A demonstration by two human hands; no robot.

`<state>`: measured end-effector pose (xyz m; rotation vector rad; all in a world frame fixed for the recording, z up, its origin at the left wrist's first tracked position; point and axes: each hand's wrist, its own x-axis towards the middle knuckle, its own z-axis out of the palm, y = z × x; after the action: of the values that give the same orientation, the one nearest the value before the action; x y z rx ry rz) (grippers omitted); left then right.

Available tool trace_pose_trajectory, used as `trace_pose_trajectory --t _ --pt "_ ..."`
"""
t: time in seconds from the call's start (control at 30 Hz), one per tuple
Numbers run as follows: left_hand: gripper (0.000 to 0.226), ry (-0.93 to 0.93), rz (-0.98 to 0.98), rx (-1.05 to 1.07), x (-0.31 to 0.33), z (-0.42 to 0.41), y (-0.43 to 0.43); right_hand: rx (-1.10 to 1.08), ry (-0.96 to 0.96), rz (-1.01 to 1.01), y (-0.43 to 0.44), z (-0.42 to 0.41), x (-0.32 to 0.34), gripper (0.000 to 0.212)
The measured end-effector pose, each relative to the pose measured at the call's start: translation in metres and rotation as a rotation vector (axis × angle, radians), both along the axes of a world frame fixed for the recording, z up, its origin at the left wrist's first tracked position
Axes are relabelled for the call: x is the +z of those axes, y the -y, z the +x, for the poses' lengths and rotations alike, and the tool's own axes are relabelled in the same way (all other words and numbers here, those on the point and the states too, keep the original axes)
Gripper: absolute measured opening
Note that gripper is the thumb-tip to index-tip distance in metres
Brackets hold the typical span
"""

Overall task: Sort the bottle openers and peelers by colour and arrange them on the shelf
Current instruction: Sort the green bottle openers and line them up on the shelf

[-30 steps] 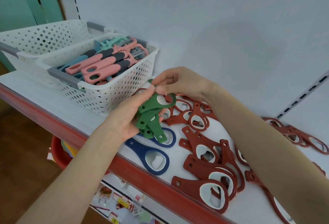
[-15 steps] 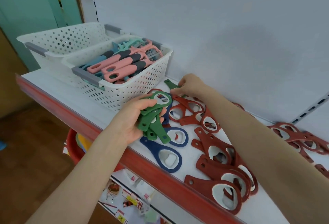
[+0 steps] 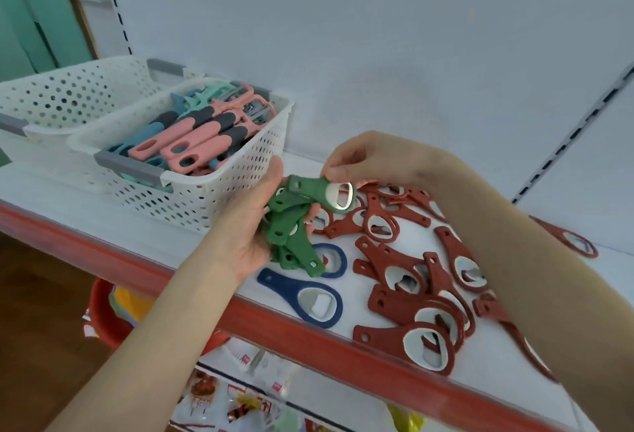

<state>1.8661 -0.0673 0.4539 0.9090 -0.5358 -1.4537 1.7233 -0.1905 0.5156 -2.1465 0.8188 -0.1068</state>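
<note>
A person's left hand (image 3: 252, 225) grips a bunch of green bottle openers (image 3: 290, 236) above a white shelf (image 3: 68, 184), while the right hand (image 3: 374, 160) pinches another green opener (image 3: 320, 191) at the bunch's 1 o'clock. Red openers (image 3: 411, 277) lie scattered at 3 o'clock, a basket of peelers (image 3: 192, 143) at 10 o'clock.

The white, red-edged shelf (image 3: 85, 222) bears two white baskets (image 3: 219, 191), blue openers (image 3: 308, 301) and scattered red openers (image 3: 411, 294).
</note>
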Motion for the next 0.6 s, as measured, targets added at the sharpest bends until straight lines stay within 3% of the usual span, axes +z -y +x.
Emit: trace_pose_trajectory --t 0.1,0.27,0.37,0.5,0.6 --pt "0.031 0.086 -0.027 -0.124 0.001 -0.01 0.002 -0.07 0.066 -0.112 -0.019 -0.003 -0.002 0.007" --pt "0.027 0.006 -0.063 -0.196 0.002 -0.034 0.011 -0.404 0.234 -0.134 -0.039 -0.032 -0.018 0.014" --pt "0.029 -0.018 -0.09 -0.274 0.005 -0.053 0.012 -0.573 0.357 -0.093 -0.049 -0.055 -0.024 0.004" --pt "0.052 -0.067 -0.026 -0.369 0.009 -0.081 0.007 -0.59 0.417 0.023 -0.056 -0.091 -0.018 0.005" --pt "0.039 -0.024 -0.024 -0.426 0.012 -0.108 0.005 -0.575 0.374 0.047 -0.062 -0.113 -0.017 0.003"
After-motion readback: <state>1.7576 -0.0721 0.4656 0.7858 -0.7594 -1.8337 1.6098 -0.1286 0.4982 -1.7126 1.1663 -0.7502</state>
